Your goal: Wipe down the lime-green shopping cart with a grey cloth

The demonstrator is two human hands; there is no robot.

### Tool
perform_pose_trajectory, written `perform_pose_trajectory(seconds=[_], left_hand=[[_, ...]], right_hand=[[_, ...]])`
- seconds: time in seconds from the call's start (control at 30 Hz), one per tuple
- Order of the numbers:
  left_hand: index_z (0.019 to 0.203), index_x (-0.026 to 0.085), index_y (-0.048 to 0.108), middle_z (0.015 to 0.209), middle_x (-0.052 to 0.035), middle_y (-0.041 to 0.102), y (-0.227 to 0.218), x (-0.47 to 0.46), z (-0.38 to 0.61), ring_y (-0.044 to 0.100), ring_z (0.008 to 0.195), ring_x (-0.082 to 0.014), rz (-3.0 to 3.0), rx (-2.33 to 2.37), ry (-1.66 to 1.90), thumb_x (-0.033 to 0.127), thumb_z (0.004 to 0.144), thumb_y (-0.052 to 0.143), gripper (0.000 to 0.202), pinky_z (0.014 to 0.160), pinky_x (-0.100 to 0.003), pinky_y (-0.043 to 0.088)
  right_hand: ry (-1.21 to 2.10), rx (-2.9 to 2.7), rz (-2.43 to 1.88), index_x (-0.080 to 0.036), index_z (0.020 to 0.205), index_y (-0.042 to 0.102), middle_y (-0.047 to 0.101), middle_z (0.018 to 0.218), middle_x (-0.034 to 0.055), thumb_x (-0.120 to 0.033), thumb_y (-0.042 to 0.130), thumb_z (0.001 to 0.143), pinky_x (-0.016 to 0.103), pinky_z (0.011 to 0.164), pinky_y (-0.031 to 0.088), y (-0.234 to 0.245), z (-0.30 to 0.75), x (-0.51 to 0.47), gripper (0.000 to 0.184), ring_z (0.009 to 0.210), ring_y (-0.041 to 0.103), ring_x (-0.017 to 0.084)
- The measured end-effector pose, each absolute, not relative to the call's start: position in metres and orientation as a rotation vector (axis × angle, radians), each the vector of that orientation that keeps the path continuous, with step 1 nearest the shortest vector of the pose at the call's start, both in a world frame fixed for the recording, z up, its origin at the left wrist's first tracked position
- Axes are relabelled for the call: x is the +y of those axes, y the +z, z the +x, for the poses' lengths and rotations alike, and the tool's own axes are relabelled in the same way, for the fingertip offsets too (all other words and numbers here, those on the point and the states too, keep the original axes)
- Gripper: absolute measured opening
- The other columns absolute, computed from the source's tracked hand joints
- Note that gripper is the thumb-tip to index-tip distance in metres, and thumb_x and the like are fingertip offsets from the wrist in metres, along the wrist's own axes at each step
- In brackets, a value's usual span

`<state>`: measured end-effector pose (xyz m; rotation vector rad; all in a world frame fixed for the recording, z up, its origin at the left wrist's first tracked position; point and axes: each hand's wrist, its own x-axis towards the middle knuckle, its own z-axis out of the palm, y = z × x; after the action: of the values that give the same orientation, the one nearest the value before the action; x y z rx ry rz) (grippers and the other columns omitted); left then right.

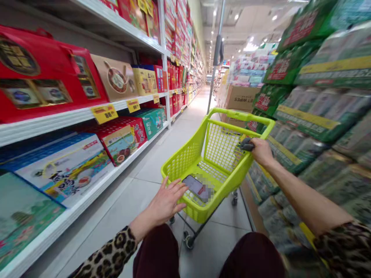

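Q. Key to the nearest features?

A. My left hand is spread palm down at the near rim of the cart, fingers loose and grasping nothing; contact with the rim is uncertain. My right hand curls at the farther side rim, against a small dark object; I cannot tell which it grips.

Q. Why is the phone there?

A. It lies flat inside the cart, just beside my left fingertips; presumably the basket bears it, sparing a hand.

Q. Outermost?

A. Left of my left hand, boxes face outward, probably for reading; right of my right hand, wrapped packs stand stacked, presumably to save floor.
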<state>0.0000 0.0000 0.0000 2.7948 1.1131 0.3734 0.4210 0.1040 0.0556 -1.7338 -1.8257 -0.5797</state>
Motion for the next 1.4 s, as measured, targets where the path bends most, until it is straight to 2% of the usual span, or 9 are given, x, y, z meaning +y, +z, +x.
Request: perform_pose_trajectory(seconds=[0.23, 0.4, 0.7, 0.83, 0.93, 1.1, 1.23, 1.3, 1.4], left_hand=[[0.126, 0.024, 0.044, 0.127, -0.0045, 0.054, -0.014, -0.003, 0.056, 0.041, 0.124, -0.0202, 2.848, 0.911, 0.443, 0.031, 0.09, 0.04, 0.037, 0.106, -0.048, 0.025], [0.118, 0.022, 0.052, 0.122, -0.0068, 0.058, -0.012, 0.026, 0.048, 0.044, 0.121, -0.0259, 2.897, 1.053, 0.507, 0.038, 0.087, 0.045, 0.036, 0.105, -0.055, 0.019], [0.093, 0.022, 0.062, 0.102, -0.0021, 0.067, -0.022, 0.029, 0.084, 0.054, 0.107, -0.0195, 2.778, 1.037, 0.807, 0.033, 0.087, 0.046, 0.021, 0.106, -0.05, 0.014], [0.094, 0.022, 0.062, 0.103, -0.0032, 0.067, -0.026, 0.029, 0.088, 0.055, 0.107, -0.0198, 2.791, 1.053, 0.871, 0.031, 0.087, 0.045, 0.021, 0.104, -0.05, 0.018], [0.099, 0.022, 0.061, 0.106, -0.0046, 0.066, -0.028, 0.03, 0.081, 0.054, 0.109, -0.0198, 2.836, 1.028, 0.885, 0.028, 0.088, 0.042, 0.022, 0.103, -0.049, 0.022], [0.108, 0.021, 0.058, 0.119, -0.0083, 0.059, -0.028, 0.034, 0.068, 0.05, 0.116, -0.0208, 2.931, 0.955, 0.826, 0.026, 0.089, 0.039, 0.027, 0.102, -0.049, 0.028], [0.117, 0.015, 0.052, 0.134, -0.0161, 0.044, -0.028, 0.04, 0.061, 0.033, 0.13, -0.0272, 2.894, 1.065, 0.908, 0.034, 0.087, 0.042, 0.037, 0.103, -0.056, 0.026], [0.113, 0.015, 0.056, 0.138, -0.0172, 0.039, -0.029, 0.044, 0.058, 0.024, 0.134, -0.0298, 2.858, 1.12, 0.942, 0.037, 0.086, 0.044, 0.036, 0.104, -0.058, 0.024], [0.101, 0.018, 0.063, 0.139, -0.0152, 0.038, -0.03, 0.048, 0.053, 0.021, 0.135, -0.0298, 2.86, 1.058, 0.9, 0.035, 0.085, 0.046, 0.029, 0.104, -0.056, 0.025]], right_hand=[[-0.314, -1.9, -1.655, -0.017, 0.067, 0.056, 0.059, 0.072, 0.0046, -0.006, 0.038, 0.057, 0.029, 0.068, 0.043, 0.027, 0.372, 0.088, 0.023, 0.072, 0.054, 0.018], [-0.282, -1.833, -1.566, -0.017, 0.071, 0.055, 0.059, 0.078, 0.006, -0.004, 0.037, 0.057, 0.031, 0.074, 0.044, 0.023, 0.374, 0.065, 0.026, 0.079, 0.055, 0.019], [-0.236, -1.678, -1.532, -0.018, 0.072, 0.054, 0.061, 0.097, 0.0082, -0.002, 0.037, 0.066, 0.033, 0.082, 0.044, 0.004, 0.372, 0.028, 0.025, 0.092, 0.055, 0.019], [-0.237, -1.825, -1.579, -0.019, 0.071, 0.054, 0.061, 0.092, 0.0074, 0.001, 0.036, 0.068, 0.032, 0.08, 0.046, 0.009, 0.369, 0.028, 0.027, 0.09, 0.054, 0.019], [-0.267, -1.844, -1.572, -0.02, 0.074, 0.056, 0.061, 0.099, 0.0076, 0.002, 0.037, 0.068, 0.036, 0.086, 0.045, 0.005, 0.36, 0.02, 0.029, 0.098, 0.053, 0.02], [-0.27, -1.709, -1.523, -0.019, 0.084, 0.06, 0.058, 0.115, 0.009, 0.001, 0.036, 0.07, 0.046, 0.098, 0.04, -0.01, 0.348, 0.005, 0.035, 0.118, 0.045, 0.023], [-0.268, -1.599, -1.493, -0.019, 0.086, 0.061, 0.055, 0.121, 0.0089, -0.001, 0.036, 0.072, 0.048, 0.1, 0.038, -0.022, 0.344, 0.003, 0.034, 0.122, 0.042, 0.023], [-0.258, -1.586, -1.495, -0.019, 0.086, 0.061, 0.055, 0.123, 0.0086, -0.002, 0.036, 0.073, 0.049, 0.101, 0.037, -0.027, 0.343, 0.003, 0.033, 0.124, 0.041, 0.023], [-0.249, -1.602, -1.498, -0.019, 0.089, 0.062, 0.053, 0.126, 0.0087, -0.004, 0.038, 0.075, 0.049, 0.103, 0.036, -0.032, 0.338, 0.001, 0.032, 0.125, 0.04, 0.023]])
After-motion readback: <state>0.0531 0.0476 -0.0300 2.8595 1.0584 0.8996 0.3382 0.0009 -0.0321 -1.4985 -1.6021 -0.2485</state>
